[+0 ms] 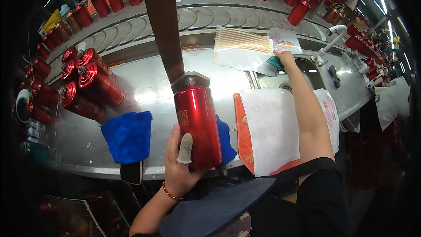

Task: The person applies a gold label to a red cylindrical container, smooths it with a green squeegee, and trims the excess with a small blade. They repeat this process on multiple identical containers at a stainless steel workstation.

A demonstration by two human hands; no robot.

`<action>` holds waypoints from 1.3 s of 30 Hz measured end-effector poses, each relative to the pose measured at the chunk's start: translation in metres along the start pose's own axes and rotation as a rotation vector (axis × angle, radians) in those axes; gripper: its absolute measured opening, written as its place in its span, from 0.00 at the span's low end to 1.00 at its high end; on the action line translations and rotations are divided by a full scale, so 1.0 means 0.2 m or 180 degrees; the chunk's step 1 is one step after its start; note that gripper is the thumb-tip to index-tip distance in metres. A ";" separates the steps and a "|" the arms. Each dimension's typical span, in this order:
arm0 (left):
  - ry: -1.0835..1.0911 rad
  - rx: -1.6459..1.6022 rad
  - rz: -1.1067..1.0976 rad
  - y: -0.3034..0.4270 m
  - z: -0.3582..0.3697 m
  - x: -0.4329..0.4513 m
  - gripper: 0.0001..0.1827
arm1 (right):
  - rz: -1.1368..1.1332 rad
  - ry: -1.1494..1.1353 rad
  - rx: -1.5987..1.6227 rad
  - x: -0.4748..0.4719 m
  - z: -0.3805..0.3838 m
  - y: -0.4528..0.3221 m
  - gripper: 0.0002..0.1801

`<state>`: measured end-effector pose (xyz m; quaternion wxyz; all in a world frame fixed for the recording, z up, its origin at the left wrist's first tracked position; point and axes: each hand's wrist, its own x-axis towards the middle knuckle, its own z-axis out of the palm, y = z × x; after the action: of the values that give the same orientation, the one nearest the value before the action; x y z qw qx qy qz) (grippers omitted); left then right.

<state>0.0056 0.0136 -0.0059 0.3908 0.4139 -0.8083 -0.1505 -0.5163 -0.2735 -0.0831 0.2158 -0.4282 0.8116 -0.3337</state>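
A glossy red bottle [199, 126] with a gold emblem leans upright in my left hand [182, 164], whose thumb wears a knitted cover. The bottle's neck is near a metal fitting [192, 75] at the foot of a brown post. Far forward and right, my right hand [285, 61] is closed on a green piece [275, 62], over sheets with gold strips [243, 41]; its fingertips are partly hidden. White sheets with pink print [273, 128] lie on a red-orange board [243, 131] under my right forearm. Blue cloths [128, 136] lie on both sides of the bottle.
Several red bottles [98, 85] stand at the left on the metal table [131, 72]. A dark phone [131, 172] lies at the front edge. Beyond runs a slatted conveyor [223, 16] with bottles alongside. At right are a sink [306, 75] and a white faucet [324, 51].
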 end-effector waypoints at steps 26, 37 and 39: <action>-0.0138 -0.0274 -0.0273 -0.02 -0.05 0.02 0.62 | -0.2755 -0.0324 -0.0219 -1.33 -0.40 -0.83 0.08; -0.1107 -0.3160 -0.0206 0.48 -0.23 0.14 0.54 | -0.3472 -0.2111 0.0128 -2.18 -0.61 -1.13 0.08; -0.1216 -0.3506 -0.0702 0.46 -0.24 0.12 0.46 | -0.3306 -0.1868 0.0235 -2.18 -0.63 -1.09 0.08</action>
<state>-0.0174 0.0556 0.0892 0.3777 0.1973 -0.6194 -0.6594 -0.2408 0.0483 0.1905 0.2543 -0.8355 0.3904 -0.2913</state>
